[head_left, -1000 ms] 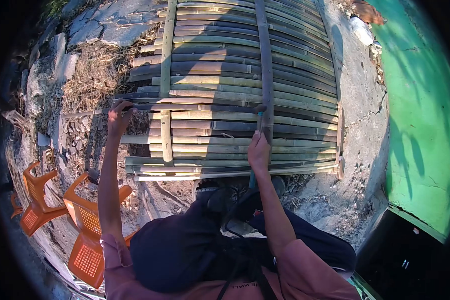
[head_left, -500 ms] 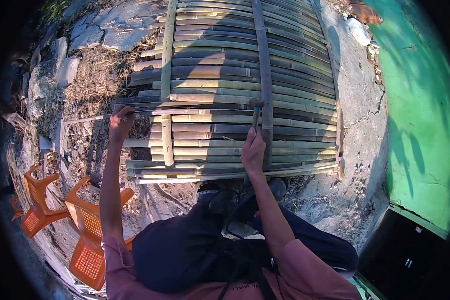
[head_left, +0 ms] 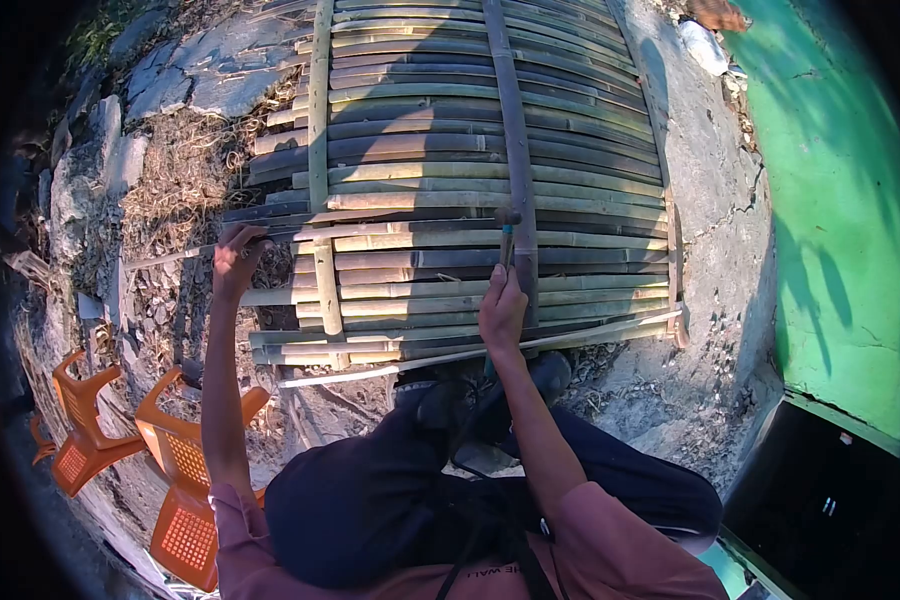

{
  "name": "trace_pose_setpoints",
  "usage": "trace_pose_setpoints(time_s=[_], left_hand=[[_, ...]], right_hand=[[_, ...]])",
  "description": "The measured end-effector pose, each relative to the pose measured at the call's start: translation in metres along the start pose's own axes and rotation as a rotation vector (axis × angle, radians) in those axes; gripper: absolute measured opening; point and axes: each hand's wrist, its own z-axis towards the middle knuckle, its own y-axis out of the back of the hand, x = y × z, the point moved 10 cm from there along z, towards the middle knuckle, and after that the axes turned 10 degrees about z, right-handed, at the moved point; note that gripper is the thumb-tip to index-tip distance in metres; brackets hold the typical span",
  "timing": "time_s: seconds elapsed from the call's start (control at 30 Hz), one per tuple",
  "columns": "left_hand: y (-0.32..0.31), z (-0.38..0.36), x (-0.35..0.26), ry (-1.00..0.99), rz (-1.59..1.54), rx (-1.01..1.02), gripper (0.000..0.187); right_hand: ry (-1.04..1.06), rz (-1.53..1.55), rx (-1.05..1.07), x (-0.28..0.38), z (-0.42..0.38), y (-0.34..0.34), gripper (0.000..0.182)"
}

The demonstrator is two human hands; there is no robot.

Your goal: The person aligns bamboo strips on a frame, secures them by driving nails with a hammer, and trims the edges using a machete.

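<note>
While left hand [head_left: 234,262] holds thin bamboo slat [head_left: 360,230] and right hand [head_left: 503,307] teal-handled hammer [head_left: 507,240], a pale bamboo strip [head_left: 390,370] now slants outward, apparently loose

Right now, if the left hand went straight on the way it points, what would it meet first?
Probably the jutting end of a dark bamboo slat, just beyond the fingers of the left hand. Height is unclear from this view, so the hand might pass above it.
</note>
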Motion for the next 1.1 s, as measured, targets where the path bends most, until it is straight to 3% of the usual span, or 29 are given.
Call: trace_pose_setpoints(time_s=[0.07, 0.23, 0.33, 0.47, 0.53, 0.67, 0.83, 1.1], left_hand=[[-0.001, 0.004, 0.001, -0.022, -0.020, 0.005, 0.024], [-0.024, 0.003, 0.031, 0.217, -0.177, 0.212, 0.020], [-0.023, 0.005, 0.022, 0.140, -0.183, 0.181, 0.026], [-0.024, 0.003, 0.023, 0.193, -0.176, 0.239, 0.034], [-0.010, 0.002, -0.010, -0.115, -0.073, 0.181, 0.044], [-0.003, -0.004, -0.021, -0.132, -0.011, 0.157, 0.057], [-0.006, -0.002, -0.053, -0.356, 0.251, 0.118, 0.070], [-0.024, -0.004, -0.031, -0.260, 0.085, 0.147, 0.062]], right_hand=[[-0.043, 0.013, 0.015, -0.006, 0.004, 0.002, 0.040], [-0.043, -0.035, 0.067, -0.011, 0.003, -0.001, 0.042], [-0.027, -0.058, 0.113, -0.013, -0.002, -0.010, 0.041], [-0.044, -0.076, 0.134, -0.010, -0.005, -0.015, 0.040], [-0.034, -0.081, 0.120, -0.014, -0.003, -0.014, 0.038], [-0.035, -0.110, 0.085, -0.017, 0.002, -0.008, 0.039], [-0.061, -0.117, 0.128, -0.019, 0.004, -0.010, 0.038], [-0.025, -0.107, 0.127, -0.019, 0.006, -0.013, 0.034]])
